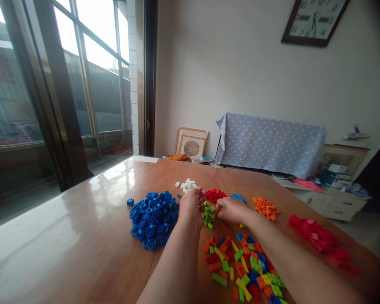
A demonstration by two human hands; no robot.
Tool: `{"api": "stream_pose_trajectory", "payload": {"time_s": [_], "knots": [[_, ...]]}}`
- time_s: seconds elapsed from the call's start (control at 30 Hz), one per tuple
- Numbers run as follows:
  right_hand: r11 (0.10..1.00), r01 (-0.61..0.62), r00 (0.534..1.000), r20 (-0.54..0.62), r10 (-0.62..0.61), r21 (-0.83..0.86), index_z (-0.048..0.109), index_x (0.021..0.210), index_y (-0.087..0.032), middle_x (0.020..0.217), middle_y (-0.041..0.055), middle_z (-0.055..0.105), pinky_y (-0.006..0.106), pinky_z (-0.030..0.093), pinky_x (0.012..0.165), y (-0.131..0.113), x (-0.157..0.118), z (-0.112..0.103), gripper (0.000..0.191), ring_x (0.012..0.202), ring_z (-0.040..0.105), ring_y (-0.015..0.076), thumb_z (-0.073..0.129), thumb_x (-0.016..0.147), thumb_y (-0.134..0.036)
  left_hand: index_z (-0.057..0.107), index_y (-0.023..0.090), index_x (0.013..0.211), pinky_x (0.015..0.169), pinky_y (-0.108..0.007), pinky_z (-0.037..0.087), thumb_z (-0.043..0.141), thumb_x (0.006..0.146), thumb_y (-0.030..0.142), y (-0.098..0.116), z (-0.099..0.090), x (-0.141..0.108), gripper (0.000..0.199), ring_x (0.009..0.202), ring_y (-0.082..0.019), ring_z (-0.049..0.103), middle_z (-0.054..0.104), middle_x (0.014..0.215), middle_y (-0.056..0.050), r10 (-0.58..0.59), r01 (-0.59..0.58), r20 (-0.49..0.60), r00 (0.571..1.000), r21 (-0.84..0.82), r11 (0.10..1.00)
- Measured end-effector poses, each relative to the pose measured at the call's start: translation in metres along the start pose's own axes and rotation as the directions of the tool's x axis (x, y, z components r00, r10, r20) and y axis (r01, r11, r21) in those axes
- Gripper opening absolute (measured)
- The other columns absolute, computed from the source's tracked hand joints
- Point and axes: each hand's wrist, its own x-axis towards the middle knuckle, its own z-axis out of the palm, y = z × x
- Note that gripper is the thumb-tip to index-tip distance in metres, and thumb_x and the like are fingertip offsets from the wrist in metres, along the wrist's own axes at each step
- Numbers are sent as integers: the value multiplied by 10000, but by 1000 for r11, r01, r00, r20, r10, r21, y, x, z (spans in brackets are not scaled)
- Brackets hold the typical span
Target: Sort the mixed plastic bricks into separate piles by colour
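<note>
My left hand (192, 203) is over the table between the blue pile and the green bricks, its fingers curled inward. What it holds, if anything, is hidden. Just right of it lies a small heap of lime-green toy bricks (208, 216). My right hand (232, 210) is on the other side of that heap, closed with the fingertips pointing down. A speck of red shows by its fingertips, too small to name. Beyond the hands are a pile of white bricks (188, 185) and a pile of red bricks (215, 195).
A large heap of blue round-topped bricks (153, 221) stands left. Mixed bricks (228, 257) lie scattered in front. Orange bricks (266, 208) and translucent red pieces (321, 240) sit right, all on the glossy wooden table (91, 228). A blue piece (238, 197) lies behind my right hand.
</note>
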Motion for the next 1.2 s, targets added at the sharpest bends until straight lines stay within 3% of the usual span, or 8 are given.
{"api": "stream_pose_trajectory", "payload": {"time_s": [0.1, 0.3, 0.7, 1.03, 1.2], "knots": [[1000, -7, 999, -39, 5, -30, 735, 829, -290, 900, -13, 728, 248, 323, 626, 2, 1, 0, 112, 842, 627, 180, 706, 733, -338, 663, 171, 937, 525, -206, 339, 704, 680, 280, 1, 0, -1, 282, 601, -91, 589, 683, 805, -31, -2, 2, -2, 1000, -1, 1000], [991, -25, 973, -233, -6, -131, 690, 913, -271, 950, 26, 692, 275, 315, 649, 1, 11, -6, 138, 883, 615, 196, 631, 817, -351, 672, 166, 943, 516, -210, 329, 727, 663, 291, 1, -1, 0, 311, 603, -103, 594, 690, 816, -43, 3, -3, -9, 1000, 7, 1000], [978, -45, 965, -261, -10, -204, 643, 1038, -258, 1057, 65, 658, 306, 343, 722, -8, 38, 2, 194, 1012, 589, 237, 550, 869, -276, 676, 173, 952, 523, -205, 340, 720, 679, 303, -2, -1, 1, 306, 595, -86, 578, 691, 833, -35, 4, -4, 2, 1000, 28, 1000], [983, -55, 967, -256, 10, -173, 661, 973, -272, 986, 33, 675, 290, 299, 659, -5, 12, -11, 171, 907, 601, 202, 545, 849, -249, 664, 168, 937, 529, -214, 329, 716, 674, 302, -3, 0, 1, 300, 592, -92, 582, 683, 802, -31, 7, -7, 15, 1000, 12, 1000], [1000, 0, 975, -223, -3, -15, 684, 909, -250, 905, 10, 682, 266, 283, 616, 3, -18, -21, 139, 796, 584, 164, 576, 824, -269, 663, 167, 929, 527, -209, 322, 689, 681, 275, -2, 1, -2, 271, 573, -85, 570, 676, 786, -25, 9, -9, 16, 1000, 11, 1000]]}}
